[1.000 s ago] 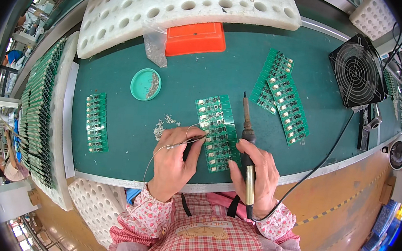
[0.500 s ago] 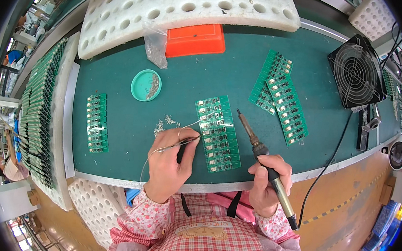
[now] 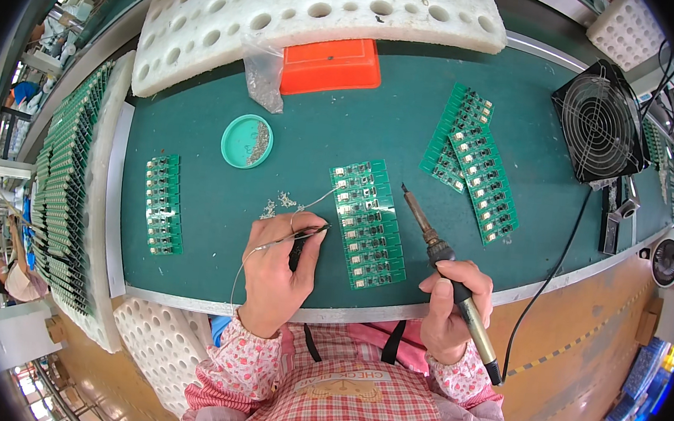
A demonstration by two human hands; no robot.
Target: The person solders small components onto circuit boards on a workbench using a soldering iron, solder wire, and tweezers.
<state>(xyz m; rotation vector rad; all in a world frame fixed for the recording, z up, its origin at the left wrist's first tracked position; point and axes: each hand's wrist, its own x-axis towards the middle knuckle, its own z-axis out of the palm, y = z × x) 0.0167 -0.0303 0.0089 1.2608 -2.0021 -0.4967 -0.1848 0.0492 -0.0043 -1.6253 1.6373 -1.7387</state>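
My left hand [image 3: 275,277] is closed round black tweezers [image 3: 300,247], their tips just left of a green circuit board panel [image 3: 367,227]. A thin solder wire [image 3: 319,202] also runs through this hand, and its end reaches the panel's upper left edge. In my right hand [image 3: 454,311] is a soldering iron [image 3: 432,243], gripped like a pen. Its tip points up and away from me, right of the panel and apart from it. Small pale parts [image 3: 280,204] lie loose beyond my left hand, near a round green dish [image 3: 235,141] holding more.
Two overlapping board panels [image 3: 483,182] lie right; another [image 3: 164,205] lies left. A black fan [image 3: 597,120] stands far right, with the iron's cord below. An orange box [image 3: 331,67], plastic bag [image 3: 263,78] and white foam block [image 3: 321,10] line the back. Many upright boards [image 3: 69,189] fill a left rack.
My left hand has drawn slightly left, taking the tweezer tips away from the panel's edge. The soldering iron has shifted very slightly right and stays off the panel.
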